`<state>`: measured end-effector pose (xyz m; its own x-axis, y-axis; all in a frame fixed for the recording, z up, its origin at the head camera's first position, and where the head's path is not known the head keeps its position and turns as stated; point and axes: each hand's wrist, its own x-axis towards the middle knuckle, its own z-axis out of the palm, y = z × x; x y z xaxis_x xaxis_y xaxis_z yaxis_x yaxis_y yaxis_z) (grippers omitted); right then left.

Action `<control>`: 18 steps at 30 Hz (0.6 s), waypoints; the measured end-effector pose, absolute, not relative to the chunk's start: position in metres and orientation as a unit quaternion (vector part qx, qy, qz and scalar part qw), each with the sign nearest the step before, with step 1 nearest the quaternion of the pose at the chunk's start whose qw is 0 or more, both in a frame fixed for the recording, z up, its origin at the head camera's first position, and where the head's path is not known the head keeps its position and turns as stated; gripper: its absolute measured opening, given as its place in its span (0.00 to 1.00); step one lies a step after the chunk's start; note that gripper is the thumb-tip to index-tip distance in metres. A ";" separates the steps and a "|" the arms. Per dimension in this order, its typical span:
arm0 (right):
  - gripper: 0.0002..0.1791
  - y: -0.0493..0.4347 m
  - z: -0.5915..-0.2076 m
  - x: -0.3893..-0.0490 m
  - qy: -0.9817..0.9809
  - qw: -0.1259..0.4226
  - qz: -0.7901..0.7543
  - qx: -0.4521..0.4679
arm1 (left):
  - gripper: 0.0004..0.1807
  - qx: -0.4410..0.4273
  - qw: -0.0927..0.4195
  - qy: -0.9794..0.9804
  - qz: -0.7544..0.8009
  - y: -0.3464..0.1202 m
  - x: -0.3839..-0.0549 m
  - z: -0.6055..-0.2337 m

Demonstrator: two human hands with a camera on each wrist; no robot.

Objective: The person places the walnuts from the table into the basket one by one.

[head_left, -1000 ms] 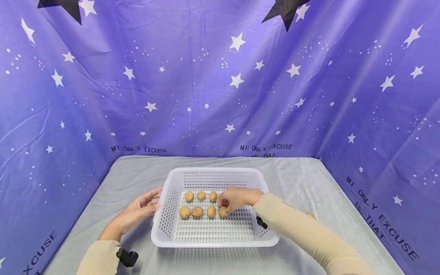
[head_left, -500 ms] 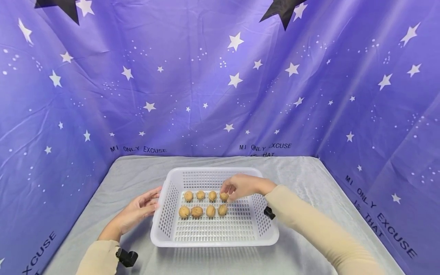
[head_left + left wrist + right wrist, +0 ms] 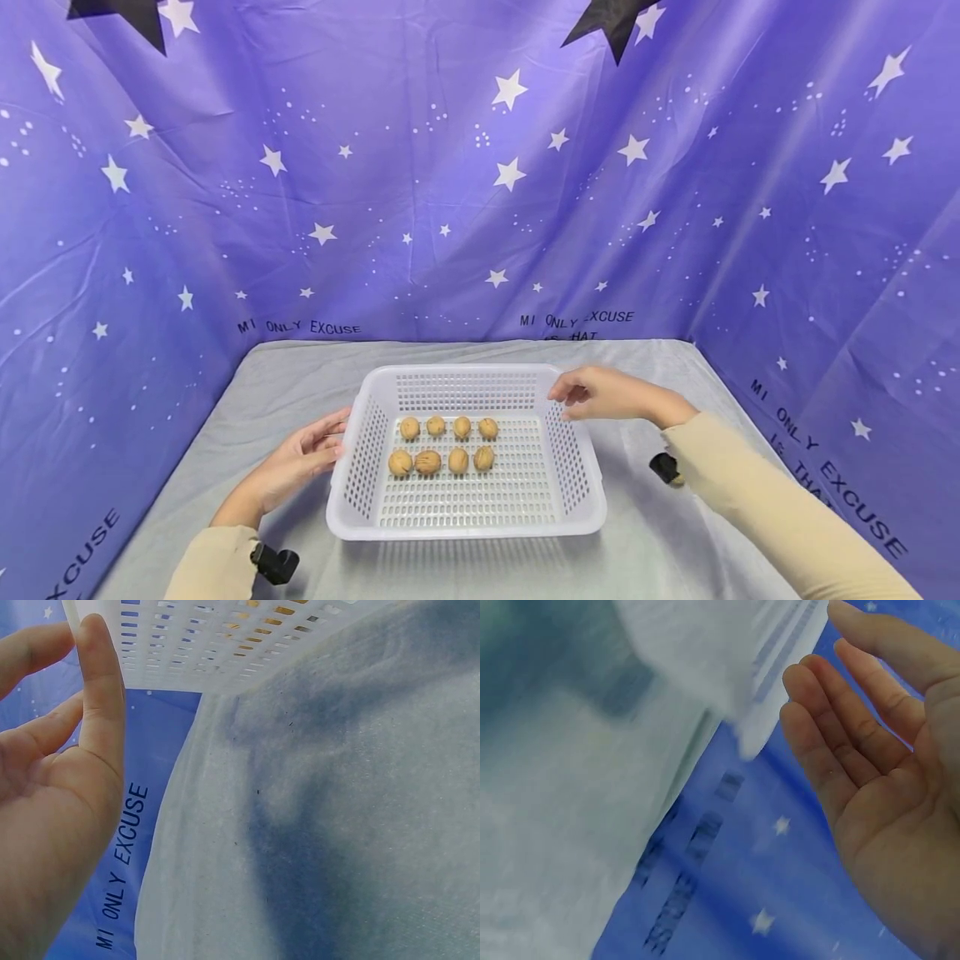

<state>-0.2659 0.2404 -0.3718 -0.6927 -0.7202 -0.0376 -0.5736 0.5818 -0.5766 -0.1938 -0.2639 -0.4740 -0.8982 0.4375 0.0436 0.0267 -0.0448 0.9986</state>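
In the head view, a white perforated plastic basket (image 3: 465, 533) stands on the table, with several walnuts (image 3: 483, 458) lying in it in two rows. My left hand (image 3: 288, 467) is at the basket's left side, fingertips and thumb touching the wall near the rim. The left wrist view shows the left thumb (image 3: 97, 690) against the basket's edge. Over the basket's right rim hovers my right hand (image 3: 603, 393), its fingers loosely bent and nothing between them. In the right wrist view its palm (image 3: 892, 802) shows bare, beside the blurred basket wall (image 3: 697, 667).
A grey cloth (image 3: 285, 375) covers the table. Blue star-printed curtains (image 3: 420, 208) close off the back and both sides. A small tan thing (image 3: 678, 481) lies right of the basket, mostly hidden by the right wrist's black camera (image 3: 663, 467).
My right hand let go of a walnut at the right end of the back row, then moved right to the basket's rim. The left hand stayed at the basket's side.
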 end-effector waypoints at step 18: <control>0.14 0.360 -0.441 -0.216 0.909 0.120 -0.290 -0.275 | 0.36 0.186 0.145 0.664 0.709 -0.266 -0.195 -0.476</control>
<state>-0.2158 0.3597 -0.4407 -0.8202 -0.5691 -0.0594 -0.4298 0.6813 -0.5925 -0.1947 -0.2656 -0.4765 -0.8884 0.4535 0.0717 0.0419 -0.0755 0.9963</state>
